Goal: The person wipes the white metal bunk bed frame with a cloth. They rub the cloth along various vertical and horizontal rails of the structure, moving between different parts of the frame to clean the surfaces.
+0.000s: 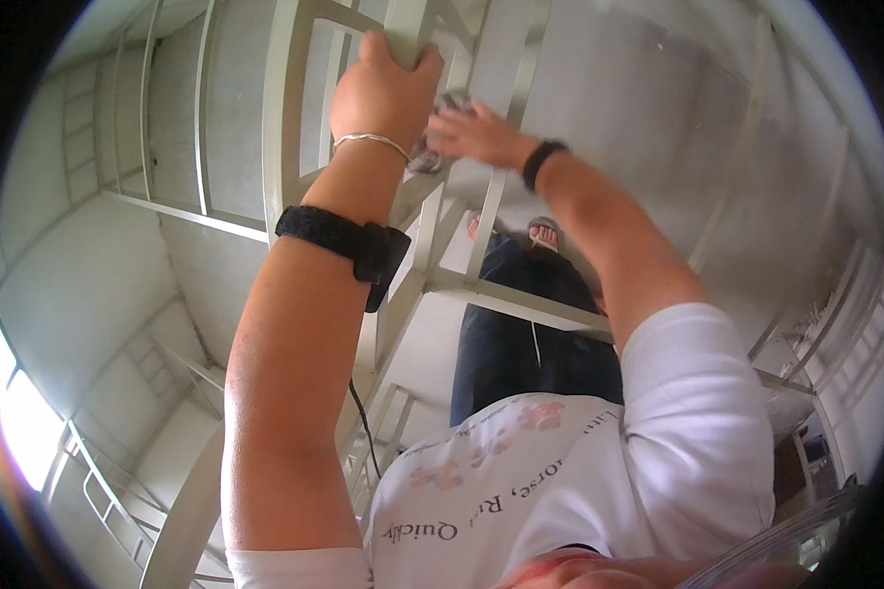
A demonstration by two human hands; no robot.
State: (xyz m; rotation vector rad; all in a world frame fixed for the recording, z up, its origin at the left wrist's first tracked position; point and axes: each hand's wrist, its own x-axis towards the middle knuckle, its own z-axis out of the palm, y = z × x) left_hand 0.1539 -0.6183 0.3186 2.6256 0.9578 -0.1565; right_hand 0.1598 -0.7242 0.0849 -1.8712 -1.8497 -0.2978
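Note:
At the top centre my left hand (387, 96) grips a pale painted metal post (411, 29) of a frame, its thumb and fingers on either side. To its right and a little lower, my right hand (479, 136) is blurred, its fingers against a crumpled grey cloth (429, 158) beside the frame's bars. Part of the cloth is hidden behind my left wrist and my right fingers, so I cannot tell how firmly it is held. A slanting metal bar (493, 213) passes below my right wrist.
Another thick upright (283, 118) stands left of my left hand. A crossbar (523, 302) runs in front of my legs. More metal frames (228, 224) stand at the left, near a bright window (26, 427). A black cable (365, 423) hangs beside my shirt. Grey floor (626, 147) shows at right.

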